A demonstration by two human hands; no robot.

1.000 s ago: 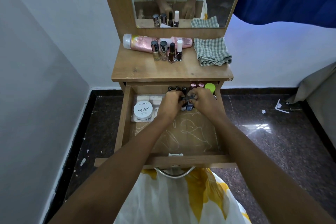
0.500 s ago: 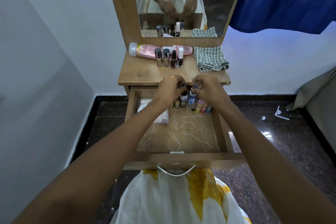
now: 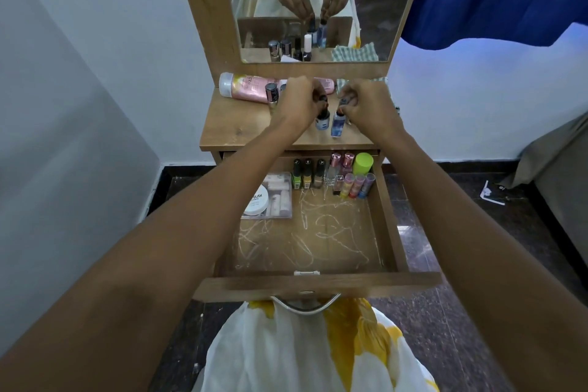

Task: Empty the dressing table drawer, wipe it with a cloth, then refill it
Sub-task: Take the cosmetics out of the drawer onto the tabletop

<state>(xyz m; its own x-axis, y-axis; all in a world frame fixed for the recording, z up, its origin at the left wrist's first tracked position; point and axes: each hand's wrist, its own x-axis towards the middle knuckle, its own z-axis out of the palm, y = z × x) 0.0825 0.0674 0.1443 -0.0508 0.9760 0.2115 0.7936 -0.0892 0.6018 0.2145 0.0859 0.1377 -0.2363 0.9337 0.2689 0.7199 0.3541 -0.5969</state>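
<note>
Drawer (image 3: 386, 223): pulled well out on the near side of the dressing table, its near half bare wood marked with white scribbles (image 3: 318, 226).
Left arm: stretched forward over the drawer, the left hand (image 3: 302, 102) raised above the tabletop (image 3: 241, 127), knuckles up.
Left fingers: curled tight, pinching a small dark-capped bottle (image 3: 322, 121) by its top.
Right arm: reaching alongside, the right hand (image 3: 370, 105) level with the left and just beside it.
Right fingers: curled, pinching a blue bottle (image 3: 338, 122) by its cap.
Two bottles: upright, side by side over the tabletop's near edge; whether their bases touch the wood cannot be told.
Drawer's far end: a row of nail polish bottles (image 3: 307, 173), a green cap (image 3: 364, 162) and three tubes (image 3: 358, 184) at right.
Drawer's left: a clear box (image 3: 280, 200) holding a white jar (image 3: 256, 202).
Tabletop, far side: a pink bottle (image 3: 251, 89) lying flat at left; a checked cloth (image 3: 343, 83) at right, mostly hidden behind the right hand.
</note>
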